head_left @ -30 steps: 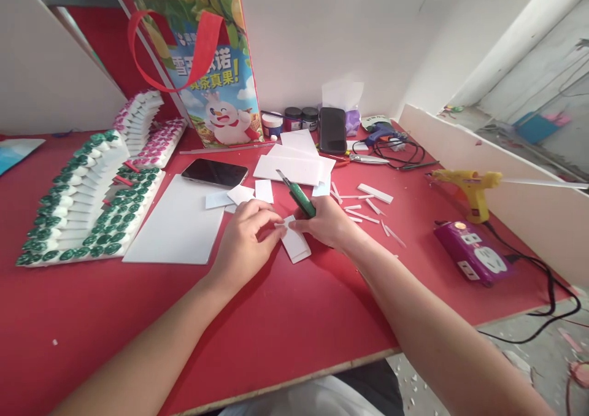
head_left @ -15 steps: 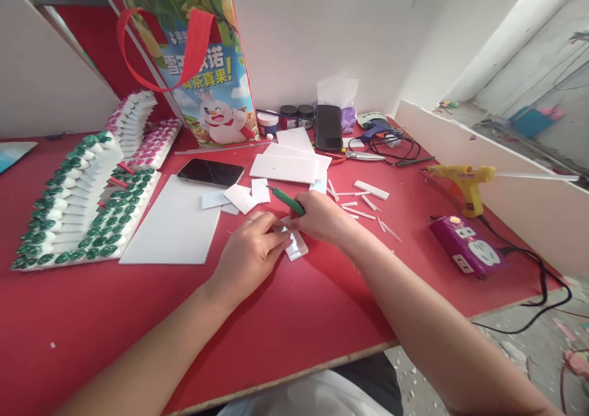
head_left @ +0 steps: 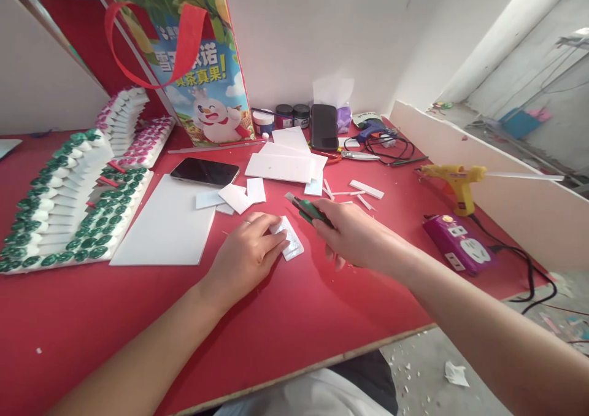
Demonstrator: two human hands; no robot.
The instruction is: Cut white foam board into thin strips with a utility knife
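Near the middle of the red table, my left hand [head_left: 251, 250] presses its fingertips on a small white piece [head_left: 291, 244], which lies flat and looks shiny. To the right, my right hand [head_left: 347, 232] is closed round a green utility knife [head_left: 313, 211]. The knife's blade points up and left, above the table and apart from the white piece. Small white pieces [head_left: 235, 197] lie just beyond my left hand. Thin white strips [head_left: 365, 188] are scattered beyond my right hand.
A large white sheet [head_left: 161, 226] and a phone [head_left: 205, 172] lie to the left, beside a green-and-white model [head_left: 59, 201]. A colourful bag [head_left: 207, 78] stands behind. At the right are a yellow glue gun [head_left: 458, 183], a purple power socket [head_left: 460, 244] and cables.
My right hand has moved right, lifting the knife off the white piece, and its blade now shows. My left hand stays on the piece. The whole view has shifted slightly.
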